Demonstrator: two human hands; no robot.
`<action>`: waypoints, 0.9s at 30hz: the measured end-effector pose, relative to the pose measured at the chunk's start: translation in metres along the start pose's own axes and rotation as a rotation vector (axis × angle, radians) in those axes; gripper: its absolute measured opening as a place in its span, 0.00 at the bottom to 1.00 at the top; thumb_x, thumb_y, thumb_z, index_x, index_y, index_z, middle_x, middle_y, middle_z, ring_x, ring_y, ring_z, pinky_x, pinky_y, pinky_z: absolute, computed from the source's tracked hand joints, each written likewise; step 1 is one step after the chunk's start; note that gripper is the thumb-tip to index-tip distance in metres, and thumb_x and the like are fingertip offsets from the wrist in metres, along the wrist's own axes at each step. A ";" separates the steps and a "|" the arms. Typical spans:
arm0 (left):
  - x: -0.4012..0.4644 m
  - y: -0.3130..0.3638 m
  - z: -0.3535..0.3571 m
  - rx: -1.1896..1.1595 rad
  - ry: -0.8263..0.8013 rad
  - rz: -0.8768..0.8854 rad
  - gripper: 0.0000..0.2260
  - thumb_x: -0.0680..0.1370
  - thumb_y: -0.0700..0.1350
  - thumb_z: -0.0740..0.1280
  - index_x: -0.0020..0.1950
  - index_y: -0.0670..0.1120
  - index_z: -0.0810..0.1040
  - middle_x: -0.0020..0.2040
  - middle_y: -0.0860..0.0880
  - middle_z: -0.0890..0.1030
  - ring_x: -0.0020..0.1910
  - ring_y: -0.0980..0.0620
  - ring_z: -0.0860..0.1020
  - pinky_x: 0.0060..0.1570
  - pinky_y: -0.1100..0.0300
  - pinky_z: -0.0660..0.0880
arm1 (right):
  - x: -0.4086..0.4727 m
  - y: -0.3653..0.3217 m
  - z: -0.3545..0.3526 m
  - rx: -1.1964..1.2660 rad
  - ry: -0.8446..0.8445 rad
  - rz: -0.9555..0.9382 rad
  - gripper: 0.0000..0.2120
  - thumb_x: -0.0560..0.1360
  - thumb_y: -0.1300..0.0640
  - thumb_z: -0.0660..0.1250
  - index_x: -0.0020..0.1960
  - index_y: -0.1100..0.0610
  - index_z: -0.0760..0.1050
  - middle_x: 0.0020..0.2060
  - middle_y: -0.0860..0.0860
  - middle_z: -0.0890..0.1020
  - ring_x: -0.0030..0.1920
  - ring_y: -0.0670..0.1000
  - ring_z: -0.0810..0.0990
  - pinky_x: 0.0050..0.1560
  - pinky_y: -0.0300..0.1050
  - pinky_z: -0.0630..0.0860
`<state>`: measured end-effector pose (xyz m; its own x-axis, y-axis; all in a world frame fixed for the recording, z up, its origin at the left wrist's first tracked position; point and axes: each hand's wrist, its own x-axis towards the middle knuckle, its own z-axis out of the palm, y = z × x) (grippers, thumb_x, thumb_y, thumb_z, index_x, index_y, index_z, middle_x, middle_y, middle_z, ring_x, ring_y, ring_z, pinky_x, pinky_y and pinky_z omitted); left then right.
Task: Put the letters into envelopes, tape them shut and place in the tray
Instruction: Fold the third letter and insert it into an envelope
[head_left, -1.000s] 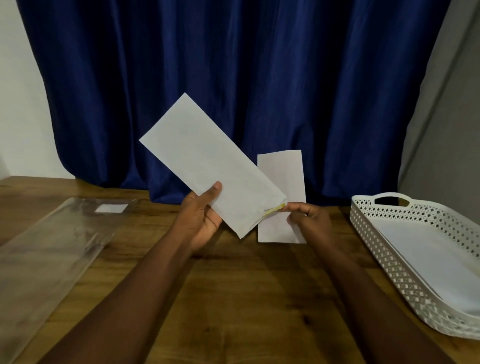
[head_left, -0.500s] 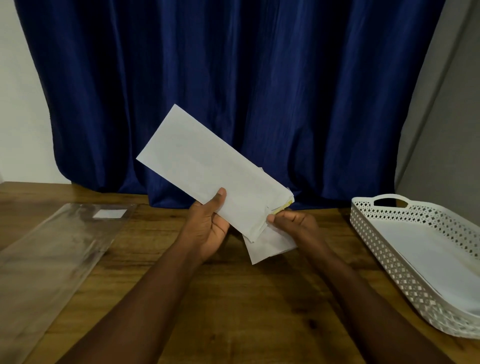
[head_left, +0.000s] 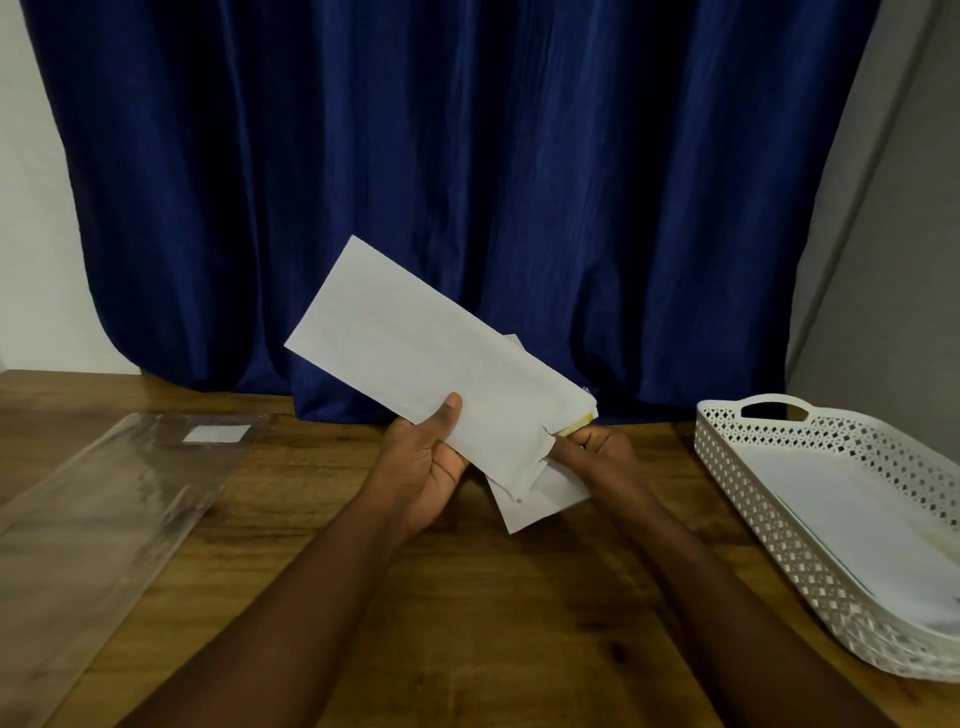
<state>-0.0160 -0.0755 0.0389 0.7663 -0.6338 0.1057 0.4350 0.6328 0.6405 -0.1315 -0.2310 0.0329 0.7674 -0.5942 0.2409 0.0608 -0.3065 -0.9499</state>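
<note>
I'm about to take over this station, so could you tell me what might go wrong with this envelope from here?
1. The letter sits skewed behind the envelope rather than clearly inside; pushed by the right hand, it may crumple or miss the mouth.
2. The envelope's open end looks torn near the yellow strip; more force may rip it.
3. The left hand pinches only one edge, so the envelope could pivot.

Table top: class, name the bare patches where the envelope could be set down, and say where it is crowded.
Bare wood of the table lies between the clear plastic sleeve and the white tray, under both forearms. The right edge is crowded by the tray, already holding white paper; the left by the sleeve.
</note>
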 end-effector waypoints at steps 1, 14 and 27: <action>0.000 -0.001 0.000 0.013 -0.002 -0.008 0.17 0.80 0.35 0.66 0.68 0.46 0.76 0.64 0.45 0.83 0.65 0.43 0.81 0.68 0.41 0.75 | 0.000 -0.002 0.000 -0.030 0.032 0.005 0.12 0.76 0.57 0.73 0.34 0.55 0.78 0.33 0.50 0.81 0.37 0.49 0.79 0.34 0.36 0.72; -0.004 -0.013 0.010 0.177 0.044 -0.156 0.47 0.62 0.52 0.84 0.76 0.55 0.66 0.68 0.43 0.80 0.62 0.38 0.82 0.57 0.31 0.78 | -0.013 -0.004 0.003 -0.369 0.232 -0.475 0.10 0.70 0.61 0.72 0.51 0.55 0.79 0.41 0.47 0.83 0.41 0.50 0.84 0.35 0.46 0.81; -0.016 -0.021 0.021 0.170 0.032 -0.139 0.34 0.67 0.54 0.78 0.70 0.44 0.73 0.58 0.39 0.85 0.55 0.40 0.86 0.46 0.43 0.83 | -0.015 -0.002 0.005 -0.783 0.204 -0.789 0.26 0.62 0.49 0.79 0.58 0.51 0.81 0.52 0.50 0.82 0.39 0.50 0.83 0.27 0.46 0.79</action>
<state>-0.0477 -0.0877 0.0398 0.7202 -0.6936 -0.0156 0.4542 0.4544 0.7663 -0.1403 -0.2178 0.0305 0.5689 -0.1168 0.8141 0.0105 -0.9888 -0.1492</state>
